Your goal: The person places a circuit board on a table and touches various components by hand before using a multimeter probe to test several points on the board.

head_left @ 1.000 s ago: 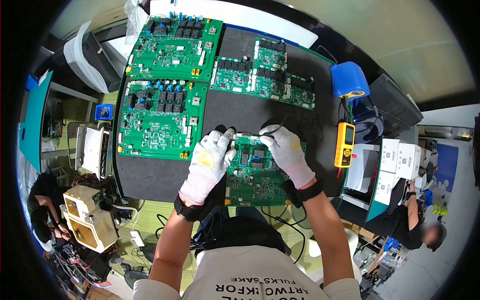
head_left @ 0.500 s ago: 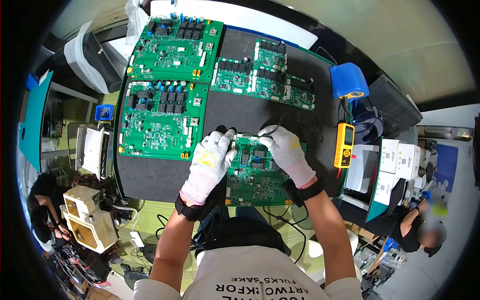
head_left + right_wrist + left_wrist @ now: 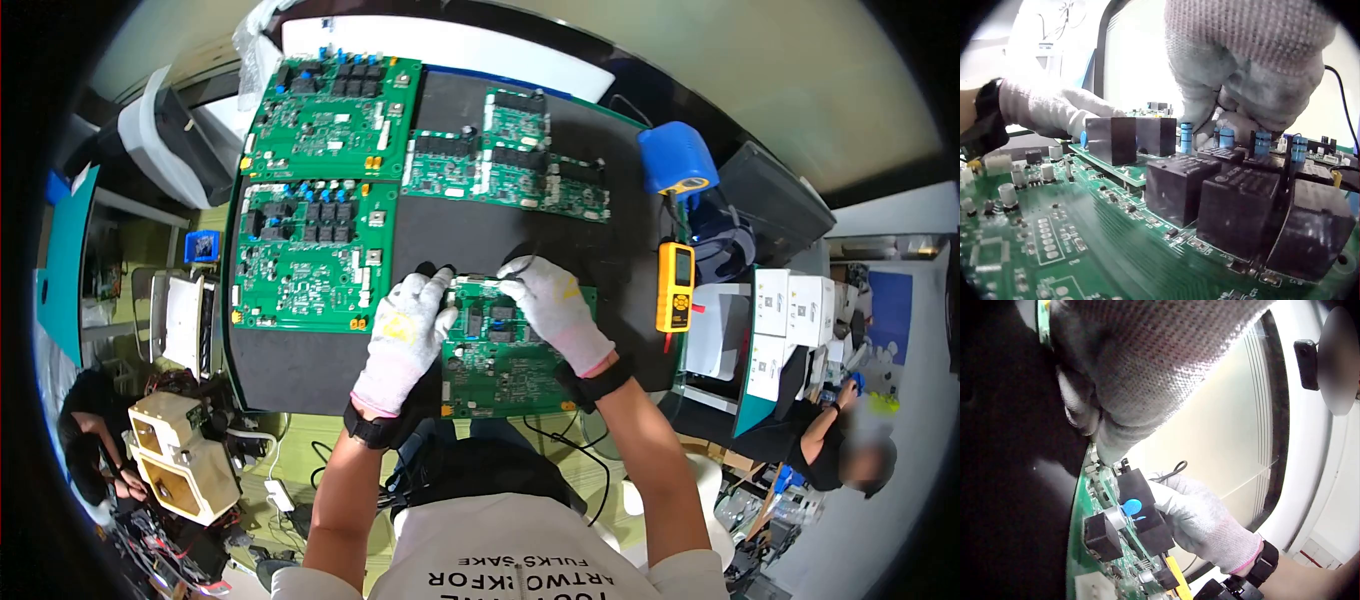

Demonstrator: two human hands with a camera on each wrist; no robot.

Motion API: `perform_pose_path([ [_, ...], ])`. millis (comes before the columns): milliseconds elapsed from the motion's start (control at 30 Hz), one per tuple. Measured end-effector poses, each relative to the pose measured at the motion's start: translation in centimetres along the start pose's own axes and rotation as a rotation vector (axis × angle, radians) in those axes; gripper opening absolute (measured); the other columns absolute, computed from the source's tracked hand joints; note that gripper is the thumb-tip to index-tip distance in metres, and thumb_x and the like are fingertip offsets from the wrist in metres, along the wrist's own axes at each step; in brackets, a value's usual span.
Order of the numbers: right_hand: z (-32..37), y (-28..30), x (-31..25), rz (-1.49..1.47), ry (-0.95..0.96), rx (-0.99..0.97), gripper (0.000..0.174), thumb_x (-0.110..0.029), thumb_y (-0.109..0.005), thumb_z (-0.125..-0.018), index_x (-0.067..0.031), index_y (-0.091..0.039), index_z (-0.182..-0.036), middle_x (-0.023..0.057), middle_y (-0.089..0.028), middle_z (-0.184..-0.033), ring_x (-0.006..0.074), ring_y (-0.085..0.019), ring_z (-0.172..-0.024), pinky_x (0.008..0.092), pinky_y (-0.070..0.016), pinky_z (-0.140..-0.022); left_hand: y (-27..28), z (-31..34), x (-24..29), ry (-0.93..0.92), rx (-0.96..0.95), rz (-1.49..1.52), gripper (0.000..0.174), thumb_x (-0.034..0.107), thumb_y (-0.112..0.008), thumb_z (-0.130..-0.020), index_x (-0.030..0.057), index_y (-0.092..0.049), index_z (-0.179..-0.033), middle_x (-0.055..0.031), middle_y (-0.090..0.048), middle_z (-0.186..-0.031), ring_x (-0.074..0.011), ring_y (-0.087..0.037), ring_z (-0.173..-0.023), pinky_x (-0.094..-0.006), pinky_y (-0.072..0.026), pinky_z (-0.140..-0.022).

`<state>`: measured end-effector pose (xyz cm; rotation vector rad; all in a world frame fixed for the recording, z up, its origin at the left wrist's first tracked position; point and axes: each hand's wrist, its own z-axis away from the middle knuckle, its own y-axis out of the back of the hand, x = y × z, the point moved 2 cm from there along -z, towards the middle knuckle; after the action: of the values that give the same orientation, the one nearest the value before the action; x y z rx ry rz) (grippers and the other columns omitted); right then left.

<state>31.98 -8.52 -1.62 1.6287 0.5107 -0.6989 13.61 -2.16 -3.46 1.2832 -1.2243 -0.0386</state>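
Observation:
A green circuit board (image 3: 500, 375) with black relays (image 3: 1238, 212) and blue components (image 3: 1262, 144) lies at the table's near edge. My gloved left hand (image 3: 400, 335) grips its far left corner, with the fingertips at the edge. At the far edge, right of the left hand, my gloved right hand (image 3: 550, 305) has thumb and fingers drawn together and pinches a thin black cable (image 3: 1179, 469), whose loop sticks out past the glove. The cable's end is hidden behind the fingers and the components.
Two large green boards (image 3: 300, 260) lie to the left, one behind the other. Several smaller boards (image 3: 515, 170) are grouped at the back. A yellow handheld meter (image 3: 675, 287) and a blue device (image 3: 680, 160) are on the right. Another person (image 3: 820, 445) is at far right.
The head view has shifted, so the table contents appear moved to the left and slightly down. Both hands keep their places on the board's far edge.

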Motion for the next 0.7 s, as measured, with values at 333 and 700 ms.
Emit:
perform_pose_path([
  [333, 0.1, -0.6, 0.3, 0.073, -0.095, -0.014, 0.016, -0.020, -0.058, -0.080, -0.0051, -0.061, -0.085, 0.0133, -0.061, -0.081, 0.0303, -0.060, -0.078, 0.0389, -0.0469, -0.070, -0.3, -0.1, -0.1, -0.026, -0.004, -0.024, 0.042, 0.009, -0.064, -0.073, 0.0030, -0.053, -0.114, -0.0144, -0.052, -0.085, -0.0323, -0.054, -0.078, -0.0396, -0.0451, -0.068],
  [700, 0.4, -1.4, 2.0, 0.088, 0.109, 0.047, 0.016, -0.021, -0.055, -0.081, -0.0057, -0.060, -0.083, 0.0130, -0.060, -0.082, 0.0310, -0.060, -0.080, 0.0411, -0.0466, -0.071, -0.6, 0.1, -0.4, -0.047, 0.010, -0.001, 0.039, 0.016, -0.063, -0.077, 0.0036, -0.054, -0.114, -0.0151, -0.054, -0.086, -0.0319, -0.055, -0.082, -0.0385, -0.0456, -0.072],
])
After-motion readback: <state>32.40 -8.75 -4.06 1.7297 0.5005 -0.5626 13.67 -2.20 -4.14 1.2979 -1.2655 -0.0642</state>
